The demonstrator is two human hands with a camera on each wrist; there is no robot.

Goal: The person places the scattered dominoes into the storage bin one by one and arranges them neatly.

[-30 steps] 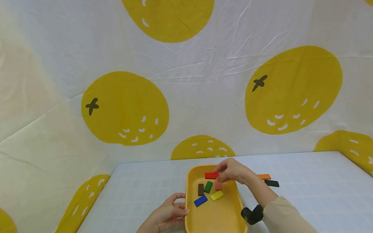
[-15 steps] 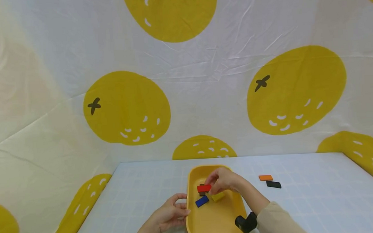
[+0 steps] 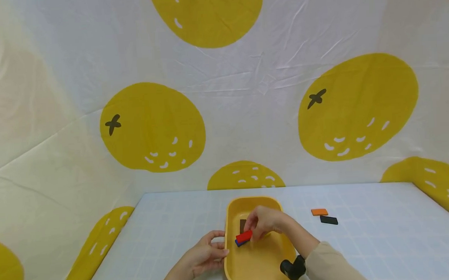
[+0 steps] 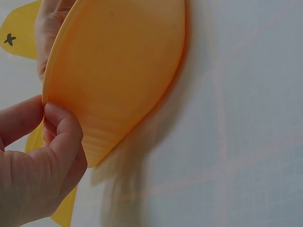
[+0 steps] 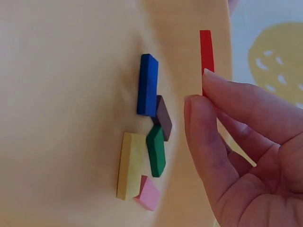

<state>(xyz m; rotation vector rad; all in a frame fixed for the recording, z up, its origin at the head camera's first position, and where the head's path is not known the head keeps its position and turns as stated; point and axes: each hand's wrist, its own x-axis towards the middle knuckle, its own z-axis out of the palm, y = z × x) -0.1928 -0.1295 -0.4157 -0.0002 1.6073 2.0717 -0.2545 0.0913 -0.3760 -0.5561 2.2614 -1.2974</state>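
A yellow-orange plastic tray point(image 3: 261, 263) lies on the table in the head view. My left hand point(image 3: 207, 257) grips its left rim, thumb and forefinger pinching the edge in the left wrist view. Above the tray floor, my right hand point(image 3: 265, 222) pinches a flat red block point(image 3: 244, 236) between thumb and forefinger. From the head it overlaps the blue block. The right wrist view shows blue point(image 5: 147, 85), brown point(image 5: 163, 118), green point(image 5: 156, 152), pale yellow point(image 5: 130, 165) and pink point(image 5: 149, 195) blocks lying in the tray; my right hand hides most of these from the head camera.
To the right of the tray, an orange block point(image 3: 319, 212) and a black block point(image 3: 328, 220) lie on the pale checked table point(image 3: 379, 242). A fruit-patterned cloth point(image 3: 252, 126) hangs behind the table. A black wrist camera point(image 3: 293, 269) sits under my right wrist.
The red block, held in my right hand, has moved from the tray's far end toward me and slightly left, to over the blue block. My left hand stays on the rim.
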